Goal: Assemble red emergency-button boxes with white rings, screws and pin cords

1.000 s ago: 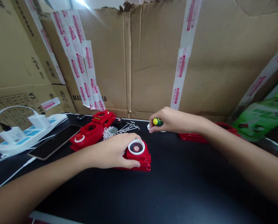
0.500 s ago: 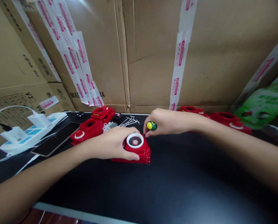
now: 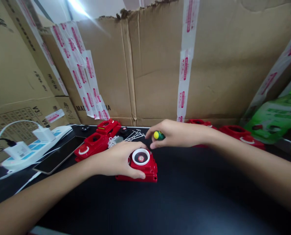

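Screwdriver point(image 3: 158, 135) held just behind housing point(image 3: 147, 171)

Your left hand point(image 3: 118, 160) grips the red housing on the table point(image 3: 184, 195), fingers curled over its left side. Just beyond, your right hand point(image 3: 177, 133) pinches the screwdriver by its green-and-yellow handle. Fastening looks to be the step; seating the tip calls for a steady housing. Shaft and tip are hidden in your fingers. Farther back, the pins point(image 3: 135, 133) blur together.

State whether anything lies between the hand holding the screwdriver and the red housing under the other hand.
Nothing visible does. The right hand holds the screwdriver just beyond the red housing, gripped by the left hand. The loose screws lie further back, off that line.
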`<state>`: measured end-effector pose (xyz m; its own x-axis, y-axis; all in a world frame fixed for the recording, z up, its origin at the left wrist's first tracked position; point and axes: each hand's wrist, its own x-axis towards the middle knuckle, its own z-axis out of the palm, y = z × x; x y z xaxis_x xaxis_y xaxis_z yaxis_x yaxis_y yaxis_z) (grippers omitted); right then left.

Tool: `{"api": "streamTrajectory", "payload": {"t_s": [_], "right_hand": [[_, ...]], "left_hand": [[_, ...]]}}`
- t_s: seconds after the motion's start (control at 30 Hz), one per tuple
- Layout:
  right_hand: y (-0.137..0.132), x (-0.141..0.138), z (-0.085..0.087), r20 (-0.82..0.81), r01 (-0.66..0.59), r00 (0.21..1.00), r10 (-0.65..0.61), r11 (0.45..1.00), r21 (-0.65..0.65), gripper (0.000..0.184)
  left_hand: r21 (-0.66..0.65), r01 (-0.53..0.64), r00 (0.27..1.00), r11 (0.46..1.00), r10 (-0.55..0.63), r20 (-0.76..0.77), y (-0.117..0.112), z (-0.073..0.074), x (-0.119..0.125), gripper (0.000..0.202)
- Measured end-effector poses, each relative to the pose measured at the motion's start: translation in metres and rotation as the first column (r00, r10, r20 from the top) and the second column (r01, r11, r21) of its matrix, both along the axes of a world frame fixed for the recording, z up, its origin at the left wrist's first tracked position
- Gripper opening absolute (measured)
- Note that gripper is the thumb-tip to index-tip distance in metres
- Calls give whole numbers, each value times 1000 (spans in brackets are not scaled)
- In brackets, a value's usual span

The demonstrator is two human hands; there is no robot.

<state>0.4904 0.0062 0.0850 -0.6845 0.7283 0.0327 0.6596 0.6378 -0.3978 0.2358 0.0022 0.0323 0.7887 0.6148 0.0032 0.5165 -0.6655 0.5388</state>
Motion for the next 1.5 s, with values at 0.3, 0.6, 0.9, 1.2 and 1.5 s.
{"api": "streamTrajectory", "payload": {"t_s": [0.3,0.6,0.9,1.2,1.5], "right_hand": [[-15,4,21,-426,217,902,-73,928,302,18],[-25,4,26,-595,309,802,-42,883,354,36],[-24,-12,8,-577,240,816,-37,929,280,35],[-19,-16,1,-542,212,840,-29,937,278,30],[-18,-14,3,-518,194,855,-20,939,283,29]], "left_hand": [[27,61,997,998,-62,50,4,-2,-2,66],[22,56,997,998,-57,44,10,-7,1,71],[-1,61,996,998,-61,60,11,-9,0,69],[12,73,996,997,-73,50,12,-9,0,75],[24,85,995,996,-86,42,12,-9,-1,72]]}}
